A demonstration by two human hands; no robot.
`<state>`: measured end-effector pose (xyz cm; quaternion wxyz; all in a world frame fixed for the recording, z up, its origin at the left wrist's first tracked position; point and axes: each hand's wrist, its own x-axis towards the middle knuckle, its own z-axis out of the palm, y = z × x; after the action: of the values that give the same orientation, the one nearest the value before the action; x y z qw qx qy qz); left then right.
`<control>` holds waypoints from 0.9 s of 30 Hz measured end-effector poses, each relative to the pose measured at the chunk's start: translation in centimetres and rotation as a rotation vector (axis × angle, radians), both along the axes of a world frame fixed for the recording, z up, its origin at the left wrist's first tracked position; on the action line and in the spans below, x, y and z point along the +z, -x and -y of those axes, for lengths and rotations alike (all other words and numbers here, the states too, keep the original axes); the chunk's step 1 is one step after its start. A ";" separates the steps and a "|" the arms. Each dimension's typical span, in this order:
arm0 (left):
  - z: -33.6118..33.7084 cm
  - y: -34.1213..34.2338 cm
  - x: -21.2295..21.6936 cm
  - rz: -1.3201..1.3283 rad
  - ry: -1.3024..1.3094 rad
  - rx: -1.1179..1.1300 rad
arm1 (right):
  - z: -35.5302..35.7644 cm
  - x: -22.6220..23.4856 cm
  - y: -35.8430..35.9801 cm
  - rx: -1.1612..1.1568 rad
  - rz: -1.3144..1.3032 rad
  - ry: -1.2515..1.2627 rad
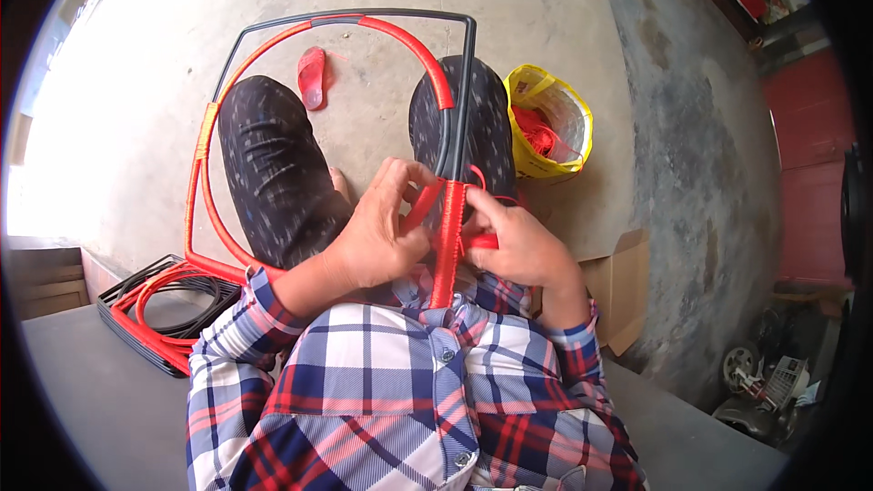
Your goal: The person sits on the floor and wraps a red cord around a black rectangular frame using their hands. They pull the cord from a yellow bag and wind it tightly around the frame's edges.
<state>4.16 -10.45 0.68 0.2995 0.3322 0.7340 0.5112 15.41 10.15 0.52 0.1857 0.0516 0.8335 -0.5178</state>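
Across my lap rests a black wire frame [468, 64], squarish outside with a ring inside, partly wrapped in red cord. Its right side carries a tightly wound red section [448, 245] where ring and outer bar lie side by side; bare black wire shows above it. My left hand [386, 223] is at the left of this section, thumb and fingers pinching a flat red strand [420, 206]. My right hand [518, 241] is on the other side, its index finger against the wrapping and its other fingers curled around a red bundle of cord [482, 241].
More black and red frames [168, 309] are stacked on the grey seat at my left. A yellow bag [587, 127] with red cord stands on the floor beyond my right knee. A red slipper [311, 77] lies ahead; a cardboard box [618, 295] is at my right.
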 end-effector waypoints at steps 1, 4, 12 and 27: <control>0.0 -0.1 0.3 -0.140 0.014 -0.014 | 0.0 -0.1 0.5 -0.039 0.002 0.054; 0.2 -0.7 0.6 -0.113 -0.123 0.020 | 0.3 0.2 1.5 -0.028 -0.060 0.094; 0.1 -0.5 -0.3 0.477 -0.342 0.214 | 1.5 -0.9 4.3 -0.419 -0.266 0.403; -0.8 0.3 -0.4 1.064 -0.247 0.337 | -0.3 0.9 3.4 -0.232 0.062 0.650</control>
<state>3.86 -9.63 0.26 0.5011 -0.0600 0.4599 0.7306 12.05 10.43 1.44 0.1574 0.0999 0.6076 -0.7720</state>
